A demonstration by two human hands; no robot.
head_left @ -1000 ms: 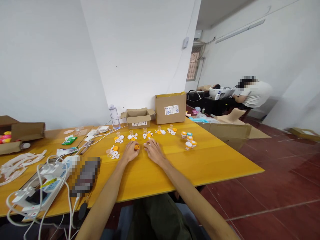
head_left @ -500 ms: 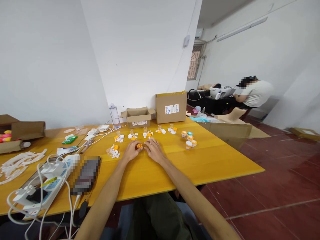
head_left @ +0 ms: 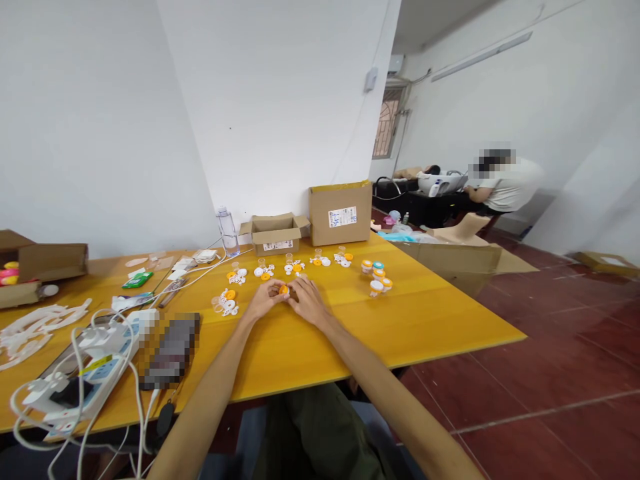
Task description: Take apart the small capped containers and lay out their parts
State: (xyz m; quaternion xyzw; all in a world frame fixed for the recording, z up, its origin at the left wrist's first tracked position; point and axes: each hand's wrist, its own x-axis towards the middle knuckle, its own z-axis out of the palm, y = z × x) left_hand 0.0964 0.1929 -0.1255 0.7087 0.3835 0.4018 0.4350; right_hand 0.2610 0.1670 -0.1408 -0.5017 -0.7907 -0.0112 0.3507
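Between my hands, above the near half of the yellow table, is a small round orange cap (head_left: 283, 290), perhaps with a clear cup under it; fingers hide the rest. My left hand (head_left: 266, 298) grips it between thumb and curled fingers. From the other side, my right hand (head_left: 307, 301) meets it with bent fingers and thumb. Beyond the hands, little groups of clear cups, white discs and orange rings (head_left: 298, 268) lie in a row. Another such group (head_left: 230, 301) lies left of my left hand. Several capped small jars (head_left: 377, 288), with orange, white and teal lids, stand to the right.
An open carton (head_left: 276, 243) and a closed carton (head_left: 341, 230) stand against the wall, beside a clear bottle (head_left: 227, 232). Left lie a phone (head_left: 173, 350) and a power strip (head_left: 107, 380) with tangled cables. A person (head_left: 510, 183) sits far right.
The orange cap has shifted slightly right, towards my right hand, and its top is tilted more into view. My right thumb and fingers have closed in on it.
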